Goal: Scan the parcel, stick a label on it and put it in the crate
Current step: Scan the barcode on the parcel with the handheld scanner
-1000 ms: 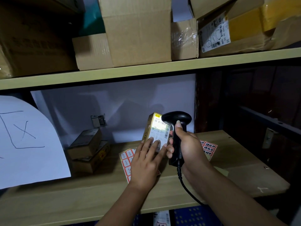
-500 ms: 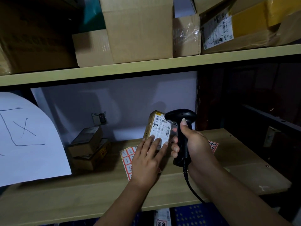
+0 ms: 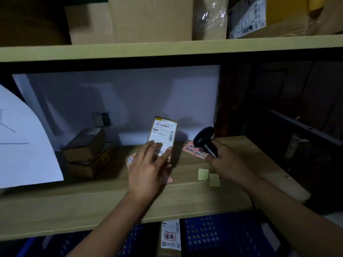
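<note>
A small brown parcel [image 3: 163,133] with a white shipping label facing me stands upright over the wooden shelf, held at its lower end by my left hand [image 3: 148,169]. My right hand [image 3: 226,164] grips a black barcode scanner [image 3: 205,140] to the right of the parcel, low over the shelf and tilted, its head pointing up and left. Sheets of red and white stickers lie on the shelf: one sheet of labels [image 3: 194,150] under the scanner, another sticker sheet [image 3: 130,160] partly hidden by my left hand. A blue perforated crate [image 3: 222,236] shows below the shelf edge.
Two stacked brown boxes [image 3: 87,151] sit at the shelf's left rear, beside a large white paper sheet [image 3: 22,145]. Two pale yellow paper bits [image 3: 208,176] lie near my right hand. A labelled parcel [image 3: 170,236] sits below by the crate. Cardboard boxes [image 3: 148,17] fill the upper shelf.
The scanner has dropped away to the right and down toward the shelf, and its light is off the label. The parcel stays upright in my left hand. The camera has tilted downward.
</note>
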`<state>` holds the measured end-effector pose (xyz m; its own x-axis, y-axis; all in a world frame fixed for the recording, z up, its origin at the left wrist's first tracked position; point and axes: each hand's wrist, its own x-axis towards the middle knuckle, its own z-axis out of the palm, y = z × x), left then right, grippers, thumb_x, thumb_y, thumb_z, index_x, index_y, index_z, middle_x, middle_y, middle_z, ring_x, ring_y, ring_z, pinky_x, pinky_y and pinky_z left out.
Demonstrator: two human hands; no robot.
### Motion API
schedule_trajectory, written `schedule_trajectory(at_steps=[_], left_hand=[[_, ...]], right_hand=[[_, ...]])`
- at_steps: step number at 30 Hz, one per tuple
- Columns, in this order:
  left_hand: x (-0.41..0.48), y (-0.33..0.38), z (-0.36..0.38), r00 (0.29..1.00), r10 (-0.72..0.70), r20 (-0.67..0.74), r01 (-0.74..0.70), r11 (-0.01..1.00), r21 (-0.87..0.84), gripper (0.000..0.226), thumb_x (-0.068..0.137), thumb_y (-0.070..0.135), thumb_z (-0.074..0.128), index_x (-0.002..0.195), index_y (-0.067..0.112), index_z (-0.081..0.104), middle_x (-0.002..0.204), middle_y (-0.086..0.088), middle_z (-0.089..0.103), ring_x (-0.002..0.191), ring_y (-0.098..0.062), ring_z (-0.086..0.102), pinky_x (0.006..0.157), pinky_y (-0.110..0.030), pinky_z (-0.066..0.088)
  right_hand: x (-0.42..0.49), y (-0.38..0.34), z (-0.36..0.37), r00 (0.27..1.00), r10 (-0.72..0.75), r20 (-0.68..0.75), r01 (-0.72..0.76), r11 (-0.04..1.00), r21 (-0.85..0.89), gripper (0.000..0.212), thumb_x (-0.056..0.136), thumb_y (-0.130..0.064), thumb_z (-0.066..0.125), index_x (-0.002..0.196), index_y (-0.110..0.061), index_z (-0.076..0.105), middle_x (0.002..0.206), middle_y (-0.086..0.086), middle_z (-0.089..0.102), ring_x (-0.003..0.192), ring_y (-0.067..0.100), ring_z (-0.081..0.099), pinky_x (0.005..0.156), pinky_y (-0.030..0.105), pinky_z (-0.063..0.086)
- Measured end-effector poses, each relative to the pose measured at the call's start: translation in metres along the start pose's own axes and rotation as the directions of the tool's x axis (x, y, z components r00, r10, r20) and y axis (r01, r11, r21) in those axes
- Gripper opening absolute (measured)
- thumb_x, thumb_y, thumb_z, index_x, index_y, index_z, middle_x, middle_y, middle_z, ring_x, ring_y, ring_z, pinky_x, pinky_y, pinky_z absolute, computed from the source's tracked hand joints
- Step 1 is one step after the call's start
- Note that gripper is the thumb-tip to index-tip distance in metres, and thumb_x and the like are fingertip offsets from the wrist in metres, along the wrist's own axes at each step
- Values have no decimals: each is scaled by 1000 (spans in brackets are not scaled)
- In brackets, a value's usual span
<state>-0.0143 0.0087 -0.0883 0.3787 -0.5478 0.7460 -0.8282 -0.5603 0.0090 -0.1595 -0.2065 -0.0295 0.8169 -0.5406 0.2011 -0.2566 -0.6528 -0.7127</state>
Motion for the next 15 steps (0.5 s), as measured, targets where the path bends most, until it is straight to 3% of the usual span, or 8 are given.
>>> schedule_trajectory(at_steps=[3, 5, 11, 15], left_hand=[[-8, -9, -7, 1000, -13, -12, 13, 999, -44, 49, 89, 44, 72, 136, 31, 70, 140, -10, 62, 137, -33, 53, 97, -44, 58], [-15, -12, -12, 1000, -16, -10, 15, 998, -68, 49, 90, 50, 65, 135, 31, 71, 138, -8, 62, 135, -30, 52, 95, -40, 57], [-30, -19, -23, 1000, -24, 3, 24, 989, -149, 52, 91, 53, 62, 134, 27, 73, 138, -7, 61, 129, -31, 55, 97, -39, 52], [-38, -30, -31, 999, -35, -10, 33, 987, -154, 51, 90, 51, 64, 133, 25, 74, 137, -8, 61, 127, -32, 55, 97, -40, 52]], right_hand=[[12, 41, -10, 999, 10, 32, 0, 951, -309, 64, 89, -39, 57, 150, -26, 40, 125, 15, 64, 111, 37, 66, 87, 44, 55], [14, 60, -13, 999, 34, 33, -18, 912, -409, 70, 93, -35, 58, 157, -20, 33, 132, 18, 62, 114, 39, 65, 91, 44, 55], [17, 89, -14, 998, 38, 59, -8, 894, -447, 68, 92, -33, 60, 153, -15, 37, 141, 20, 60, 114, 38, 67, 91, 45, 57], [16, 96, -12, 1000, -1, -24, -10, 891, -454, 69, 97, -41, 58, 155, -13, 34, 133, 23, 60, 112, 41, 64, 87, 47, 54]])
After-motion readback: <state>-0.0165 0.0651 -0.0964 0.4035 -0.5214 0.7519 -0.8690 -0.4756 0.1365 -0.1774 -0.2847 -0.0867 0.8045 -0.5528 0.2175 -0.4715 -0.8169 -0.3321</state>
